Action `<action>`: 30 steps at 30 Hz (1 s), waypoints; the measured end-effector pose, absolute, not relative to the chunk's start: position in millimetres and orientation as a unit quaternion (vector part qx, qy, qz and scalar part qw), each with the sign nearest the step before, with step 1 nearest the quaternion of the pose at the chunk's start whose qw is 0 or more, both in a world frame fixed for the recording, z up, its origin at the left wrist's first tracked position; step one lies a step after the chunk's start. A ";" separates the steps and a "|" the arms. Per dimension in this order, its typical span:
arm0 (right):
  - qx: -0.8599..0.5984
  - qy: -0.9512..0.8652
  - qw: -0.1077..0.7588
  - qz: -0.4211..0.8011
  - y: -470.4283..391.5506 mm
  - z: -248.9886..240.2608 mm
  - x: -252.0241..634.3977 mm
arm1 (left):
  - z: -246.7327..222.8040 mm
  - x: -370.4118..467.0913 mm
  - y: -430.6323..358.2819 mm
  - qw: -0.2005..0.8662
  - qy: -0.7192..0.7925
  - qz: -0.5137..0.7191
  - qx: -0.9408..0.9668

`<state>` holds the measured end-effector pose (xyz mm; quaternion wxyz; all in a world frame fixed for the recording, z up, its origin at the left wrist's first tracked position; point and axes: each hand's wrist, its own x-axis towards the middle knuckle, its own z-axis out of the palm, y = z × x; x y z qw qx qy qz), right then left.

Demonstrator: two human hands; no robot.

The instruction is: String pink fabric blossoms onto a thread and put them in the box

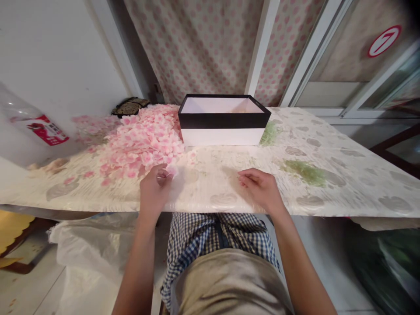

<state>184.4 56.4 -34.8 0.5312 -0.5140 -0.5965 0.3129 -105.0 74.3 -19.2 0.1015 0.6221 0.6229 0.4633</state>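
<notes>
Though apart, left hand and right hand curled, grip unclear, pink petals beyond the left.

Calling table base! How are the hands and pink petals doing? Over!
Left hand by heaped pink petals, right hand over tablecloth. Both grips unclear. Box beyond hands, not between.

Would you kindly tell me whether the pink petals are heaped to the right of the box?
No, the pink petals are heaped to the left of the black-and-white box.
</notes>
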 end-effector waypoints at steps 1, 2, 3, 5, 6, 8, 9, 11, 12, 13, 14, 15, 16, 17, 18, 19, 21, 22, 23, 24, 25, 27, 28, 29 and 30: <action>-0.511 -0.592 0.536 0.318 55.9 -34.0 183.8 | -18.6 -104.5 72.3 0.114 0.617 0.478 0.615; -0.508 -0.587 0.541 0.322 55.4 -33.0 183.0 | -18.2 -103.5 70.0 0.127 0.610 0.493 0.608; -0.506 -0.584 0.545 0.325 54.9 -32.1 182.2 | -18.0 -101.9 67.6 0.140 0.602 0.506 0.601; -0.501 -0.578 0.552 0.331 54.2 -31.0 180.8 | -18.0 -96.7 62.8 0.167 0.585 0.529 0.592; -0.499 -0.577 0.555 0.332 53.9 -30.9 180.4 | -18.1 -93.3 60.3 0.180 0.576 0.539 0.588; -0.497 -0.575 0.558 0.333 53.6 -31.6 180.4 | -17.5 -85.0 55.2 0.199 0.562 0.555 0.580; -0.496 -0.575 0.560 0.332 53.6 -32.2 180.8 | -16.7 -80.5 52.5 0.204 0.557 0.561 0.577; -0.493 -0.578 0.562 0.327 53.9 -33.4 182.0 | -14.1 -71.4 46.5 0.214 0.546 0.572 0.573; -0.490 -0.582 0.563 0.324 54.1 -33.6 182.7 | -12.6 -67.0 43.2 0.220 0.539 0.577 0.573; -0.485 -0.587 0.565 0.319 54.3 -33.6 183.3 | -11.2 -62.8 40.0 0.231 0.530 0.582 0.572; -0.478 -0.593 0.567 0.315 54.3 -33.2 183.7 | -10.0 -58.8 36.8 0.245 0.518 0.586 0.573; -0.469 -0.600 0.569 0.310 54.1 -32.5 183.9 | -9.4 -55.0 33.9 0.263 0.506 0.587 0.574; -0.459 -0.606 0.573 0.306 53.5 -31.7 183.8 | -9.3 -51.6 31.4 0.282 0.495 0.586 0.576; -0.450 -0.612 0.577 0.301 52.4 -30.8 183.4 | -9.9 -48.5 29.4 0.299 0.486 0.583 0.578; -0.441 -0.616 0.581 0.297 50.7 -29.9 182.5 | -11.1 -45.6 27.8 0.314 0.477 0.579 0.582; -0.433 -0.619 0.585 0.295 48.4 -29.1 181.2 | -12.7 -43.2 26.6 0.325 0.467 0.575 0.588; -0.414 -0.622 0.596 0.296 42.7 -28.1 177.4 | -16.4 -39.1 25.4 0.343 0.443 0.567 0.604; -0.403 -0.623 0.599 0.300 39.7 -27.6 174.9 | -18.1 -37.4 25.2 0.351 0.431 0.563 0.612; -0.392 -0.625 0.601 0.307 36.9 -27.1 172.1 | -19.5 -35.9 25.1 0.357 0.423 0.558 0.619; -0.384 -0.626 0.600 0.317 34.7 -26.4 169.1 | -20.4 -34.5 25.2 0.360 0.419 0.553 0.624; -0.378 -0.629 0.595 0.328 33.1 -25.5 165.8 | -21.0 -33.2 25.4 0.361 0.418 0.549 0.627; -0.370 -0.635 0.579 0.354 32.2 -23.1 158.9 | -21.6 -31.0 26.0 0.358 0.417 0.548 0.630; -0.364 -0.637 0.571 0.369 32.6 -21.7 155.4 | -21.8 -30.2 26.3 0.357 0.415 0.549 0.632; -0.357 -0.637 0.565 0.384 33.4 -20.3 151.9 | -22.1 -29.5 26.6 0.355 0.410 0.551 0.634; -0.349 -0.635 0.562 0.399 34.4 -19.1 148.6 | -22.6 -29.1 26.9 0.353 0.405 0.553 0.637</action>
